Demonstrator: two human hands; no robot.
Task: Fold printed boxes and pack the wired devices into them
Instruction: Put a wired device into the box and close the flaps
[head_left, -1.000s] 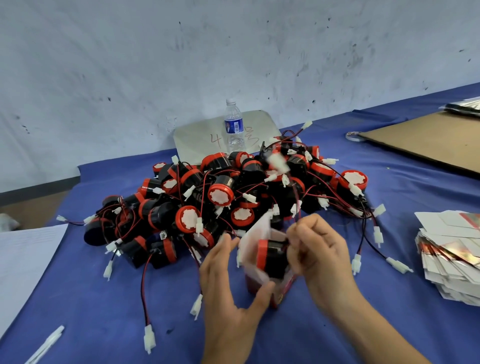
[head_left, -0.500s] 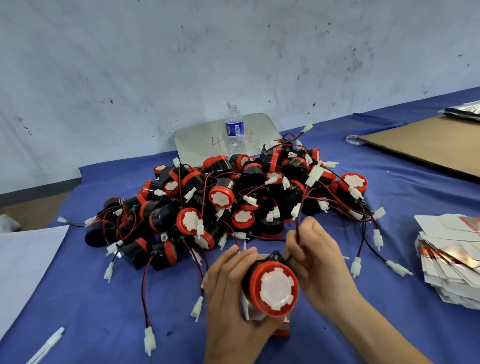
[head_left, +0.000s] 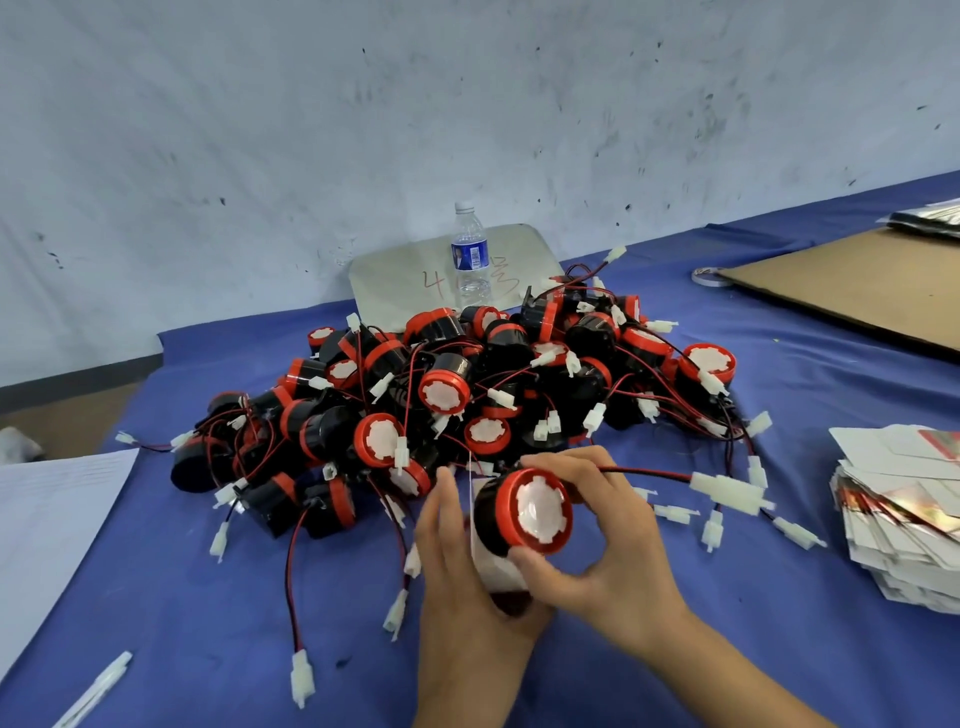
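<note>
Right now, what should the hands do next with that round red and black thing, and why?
Probably slide the device into the white box. The right hand grips the device just at the box's open end, the left hand holds the box, and the wire with its white plug hangs out to the right.

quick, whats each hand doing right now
Left hand: holds the white printed box.
Right hand: grips a black-and-red wired device.
</note>
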